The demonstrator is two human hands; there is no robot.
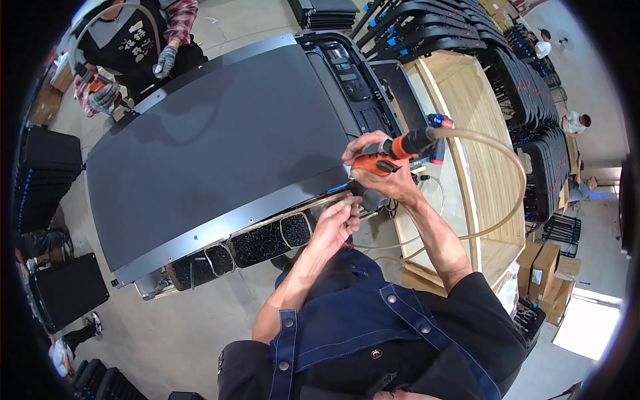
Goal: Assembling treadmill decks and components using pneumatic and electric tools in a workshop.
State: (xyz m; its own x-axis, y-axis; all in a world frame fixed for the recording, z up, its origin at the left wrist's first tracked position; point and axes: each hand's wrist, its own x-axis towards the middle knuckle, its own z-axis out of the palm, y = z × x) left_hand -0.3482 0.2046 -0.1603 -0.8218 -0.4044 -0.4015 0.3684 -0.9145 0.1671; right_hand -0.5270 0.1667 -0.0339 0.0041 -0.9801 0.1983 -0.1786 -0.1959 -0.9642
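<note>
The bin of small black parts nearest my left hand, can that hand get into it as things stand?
Probably yes: the left hand is beside the bin, whose open top shows beyond the grey panel; nothing visible blocks it.

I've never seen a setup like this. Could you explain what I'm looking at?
There is no machine arm here: a person works with two bare hands, seen from a fisheye camera on their own head, looking down, so straight edges bend. The right hand holds an orange-and-black power tool with a pale hose attached. The left hand is by the near edge of a broad dark panel, fingers drawn together; whether they pinch something is too small to tell. Along that edge, below the panel, are bins holding small black parts. Across the panel, a co-worker's gloved hand holds another orange tool.
</note>
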